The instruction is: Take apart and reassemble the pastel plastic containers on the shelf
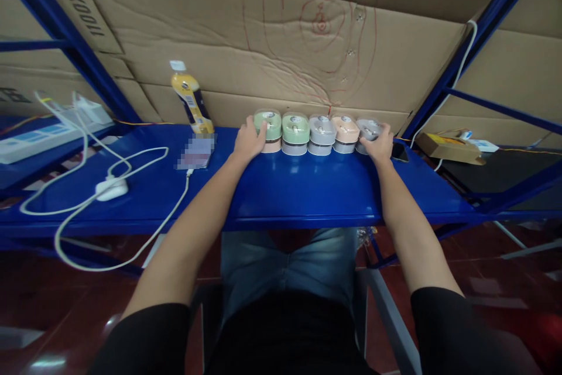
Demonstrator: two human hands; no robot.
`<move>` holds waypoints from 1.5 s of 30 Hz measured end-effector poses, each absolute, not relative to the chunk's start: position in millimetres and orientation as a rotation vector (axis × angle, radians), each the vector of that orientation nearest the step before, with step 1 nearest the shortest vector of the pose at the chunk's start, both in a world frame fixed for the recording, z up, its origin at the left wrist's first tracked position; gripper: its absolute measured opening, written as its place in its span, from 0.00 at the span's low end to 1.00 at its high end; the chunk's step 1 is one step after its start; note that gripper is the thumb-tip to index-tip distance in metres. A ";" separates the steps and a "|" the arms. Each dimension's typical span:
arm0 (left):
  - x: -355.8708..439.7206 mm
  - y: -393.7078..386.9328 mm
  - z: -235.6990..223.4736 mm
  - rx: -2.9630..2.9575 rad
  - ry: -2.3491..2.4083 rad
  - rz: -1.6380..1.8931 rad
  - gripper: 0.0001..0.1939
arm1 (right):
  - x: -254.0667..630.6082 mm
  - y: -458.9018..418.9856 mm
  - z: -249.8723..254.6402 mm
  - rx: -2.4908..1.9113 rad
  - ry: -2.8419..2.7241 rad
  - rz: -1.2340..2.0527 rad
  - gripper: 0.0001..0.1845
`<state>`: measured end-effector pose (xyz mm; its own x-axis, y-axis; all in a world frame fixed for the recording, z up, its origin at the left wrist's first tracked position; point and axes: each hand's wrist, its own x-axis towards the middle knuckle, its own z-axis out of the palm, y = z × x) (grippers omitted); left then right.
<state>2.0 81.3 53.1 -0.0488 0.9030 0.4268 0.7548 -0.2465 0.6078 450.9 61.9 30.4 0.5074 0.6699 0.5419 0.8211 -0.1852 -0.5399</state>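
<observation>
A row of small rounded plastic boxes with clear lids stands near the back of the blue shelf [307,193], stacked two high. At the left end my left hand [250,140] is wrapped round the side of a green box [268,124], which rests on a pink one. My right hand [378,142] grips a grey box [367,127] at the right end, hiding much of that stack. Between them stand another green box [295,125], a grey box [322,129] and a peach box [346,128], each on top of a grey one.
To the left are an upright yellow drink bottle [192,100], a blurred-out flat device [196,151] with a white cable, and a white charger [111,188]. A power strip [52,135] lies farther left. Cardboard [211,24] backs the shelf. On the right are a dark phone [399,152] and an open carton [452,148].
</observation>
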 end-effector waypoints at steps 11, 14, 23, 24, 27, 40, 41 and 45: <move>1.1 58.0 66.1 2.215 1.689 1.490 0.31 | 448.1 54.6 42.7 -1.858 -1.134 -0.315 0.50; 1.6 40.1 66.7 2.386 1.398 1.631 0.22 | 445.1 44.9 64.8 -1.650 -1.104 -0.429 0.48; 15.8 35.1 31.5 2.111 0.611 1.243 0.56 | 335.2 -8.5 86.3 -0.859 -2.100 0.437 0.50; 15.9 33.9 31.8 2.129 0.616 1.177 0.57 | 324.2 -12.1 81.0 -0.853 -2.156 0.558 0.51; 14.7 27.0 36.0 2.239 0.656 1.062 0.57 | 309.6 -15.6 66.1 -0.854 -2.205 0.714 0.56; 27.2 22.5 22.2 2.401 0.603 0.854 0.56 | 288.9 -19.1 46.5 -0.932 -2.345 0.373 0.52; 26.8 22.1 23.2 2.415 0.619 0.844 0.56 | 289.9 -19.7 48.3 -0.947 -2.350 0.363 0.50; 21.2 20.2 30.2 2.457 0.703 0.785 0.61 | 315.1 -15.8 60.8 -1.083 -2.306 0.411 0.43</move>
